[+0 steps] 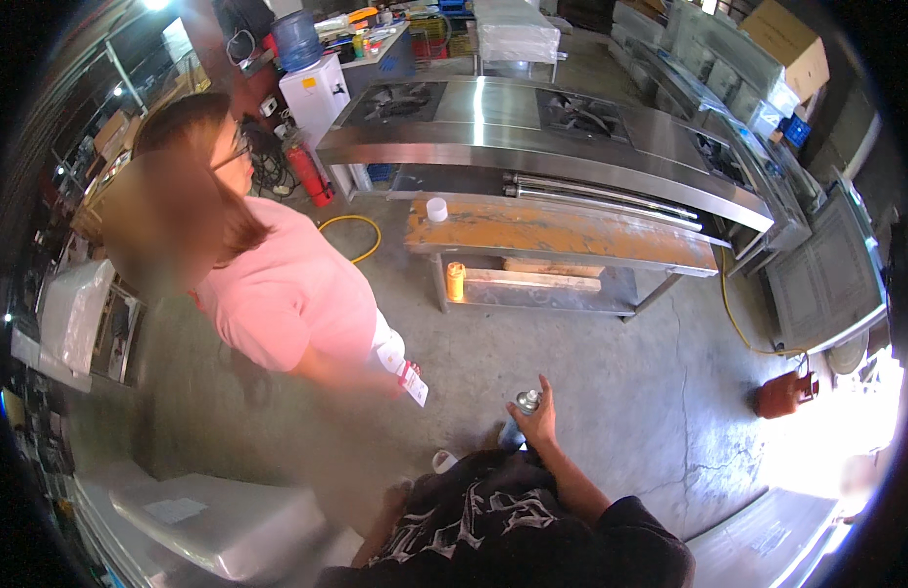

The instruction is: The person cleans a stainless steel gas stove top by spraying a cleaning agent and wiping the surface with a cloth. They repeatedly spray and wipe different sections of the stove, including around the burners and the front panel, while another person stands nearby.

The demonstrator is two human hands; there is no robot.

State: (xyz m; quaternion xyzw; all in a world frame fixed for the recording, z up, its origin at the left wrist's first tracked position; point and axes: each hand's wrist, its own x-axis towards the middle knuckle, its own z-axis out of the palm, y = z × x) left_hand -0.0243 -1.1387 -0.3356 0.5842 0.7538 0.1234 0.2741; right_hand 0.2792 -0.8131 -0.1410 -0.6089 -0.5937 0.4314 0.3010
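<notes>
- We see the right hand (539, 419) grasping a spray can (516, 432) near the lower middle of the view, its thumb and fingers around the upper part and one finger raised beside the silver top.
- The can is just in front of the dark shirt (493, 514), above the concrete floor (611, 382).
- We make out the left forearm (383, 524) at the lower edge, but a blur covers its end, so we cannot tell whether the left hand is released, clenched or grasping anything.
- Just left of the can we see a small white thing (443, 461), too unclear for us to name.
- To our left stands another person in a pink top (287, 279), with a badge (413, 384) hanging near the waist.
- Ahead of us is a low bench (562, 230) with a worn orange-brown top; a small white cup (436, 209) stands near its left end.
- On its lower shelf we see an orange bottle (456, 282) beside wooden boards (532, 278).
- Behind the bench runs a long steel stove (493, 113); a red fire extinguisher (305, 169) stands off its left end.
- Well to our right, a red gas cylinder (785, 395) is on the floor.
</notes>
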